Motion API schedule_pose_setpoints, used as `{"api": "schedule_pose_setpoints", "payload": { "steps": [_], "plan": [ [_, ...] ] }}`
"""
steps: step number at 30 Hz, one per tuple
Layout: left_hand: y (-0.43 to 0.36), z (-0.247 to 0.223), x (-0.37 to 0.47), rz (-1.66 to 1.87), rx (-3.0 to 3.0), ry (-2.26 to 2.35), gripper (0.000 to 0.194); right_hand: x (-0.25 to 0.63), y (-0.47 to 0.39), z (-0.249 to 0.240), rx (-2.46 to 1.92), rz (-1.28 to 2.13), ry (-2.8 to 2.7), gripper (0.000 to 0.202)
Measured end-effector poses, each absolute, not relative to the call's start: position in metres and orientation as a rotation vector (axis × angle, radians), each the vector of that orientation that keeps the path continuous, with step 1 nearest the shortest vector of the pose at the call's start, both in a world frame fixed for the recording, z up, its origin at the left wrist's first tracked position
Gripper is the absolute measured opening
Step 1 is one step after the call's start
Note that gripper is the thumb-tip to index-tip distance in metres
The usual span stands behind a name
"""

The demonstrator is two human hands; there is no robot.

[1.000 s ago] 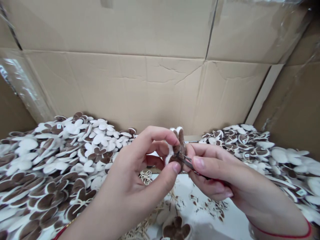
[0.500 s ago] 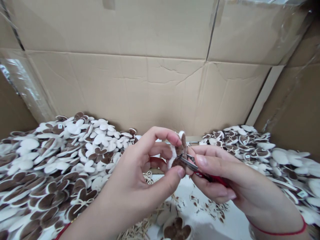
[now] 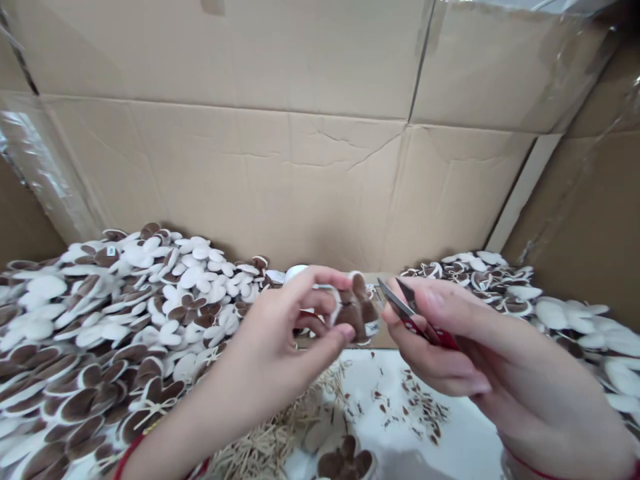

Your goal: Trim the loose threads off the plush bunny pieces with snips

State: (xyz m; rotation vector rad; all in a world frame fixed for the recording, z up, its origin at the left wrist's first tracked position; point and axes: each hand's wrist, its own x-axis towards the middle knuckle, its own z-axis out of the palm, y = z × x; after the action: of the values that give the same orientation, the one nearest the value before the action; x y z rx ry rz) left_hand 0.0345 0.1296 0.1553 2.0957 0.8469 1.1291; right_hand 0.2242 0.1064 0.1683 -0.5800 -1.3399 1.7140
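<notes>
A brown flower-shaped piece with a white fuzzy edge is pinched between the thumb and fingers of my left hand. Red-handled snips are in my right hand, their two pointed blades apart and aimed up and left. A small gap separates the blade tips from the piece. Below the hands, another brown and white flower piece lies on the white surface.
Brown and white flower pieces form a large pile at the left and another at the right. Thin beige cord pieces and small brown scraps lie between them. Cardboard walls stand behind and at the sides.
The snips have moved right, off the flower piece, and their blades have spread apart. In my left hand the piece has turned, with its brown face showing more.
</notes>
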Motion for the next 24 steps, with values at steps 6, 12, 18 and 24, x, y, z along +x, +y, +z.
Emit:
{"api": "schedule_pose_setpoints", "payload": {
  "steps": [6, 12, 18, 24],
  "plan": [
    [0.122, 0.168, 0.025, 1.262, 2.137, 0.853, 0.031, 0.219, 0.12, 0.167, -0.725, 1.513, -1.399, 0.029],
    [0.124, 0.164, 0.027, 1.32, 2.159, 0.774, 0.032, 0.213, 0.124, 0.165, -0.72, 1.465, -1.473, 0.029],
    [0.126, 0.164, 0.018, 1.487, 2.613, 0.938, 0.016, 0.214, 0.122, 0.166, -0.743, 1.429, -1.448, 0.028],
    [0.127, 0.168, 0.018, 1.589, 2.802, 0.984, 0.015, 0.213, 0.121, 0.166, -0.725, 1.496, -1.522, 0.026]
  ]
}}
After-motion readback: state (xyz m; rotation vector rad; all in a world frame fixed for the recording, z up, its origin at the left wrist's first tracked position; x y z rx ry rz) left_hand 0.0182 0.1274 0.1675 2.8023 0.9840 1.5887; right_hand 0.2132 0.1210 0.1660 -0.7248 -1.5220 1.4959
